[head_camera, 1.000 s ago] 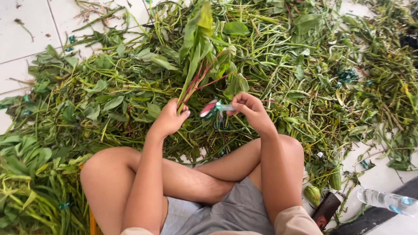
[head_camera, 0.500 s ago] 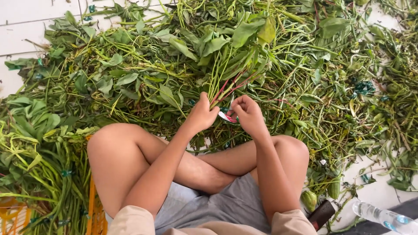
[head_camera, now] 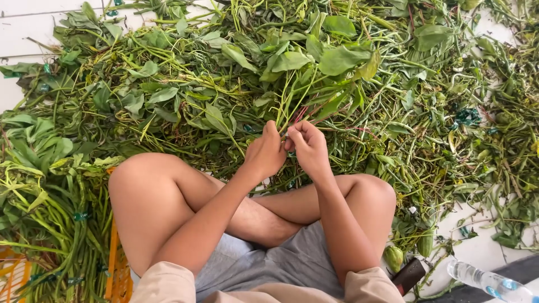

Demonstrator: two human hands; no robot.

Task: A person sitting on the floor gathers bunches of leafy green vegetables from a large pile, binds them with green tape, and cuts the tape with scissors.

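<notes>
I see my left hand (head_camera: pixel 265 152) and right hand (head_camera: pixel 307 147) pressed together just above my crossed legs, both closed around the lower stems of a bunch of leafy greens (head_camera: pixel 314 73). The bunch stands up from my fists and fans out into broad leaves over the heap of greens (head_camera: pixel 168 95) spread across the white tiled floor (head_camera: pixel 33 33). Something reddish shows between my fingers, perhaps a band, though I cannot make it out. A clear plastic bottle (head_camera: pixel 491 282) lies near my right knee, and an orange crate (head_camera: pixel 115 269) sits at my left.
</notes>
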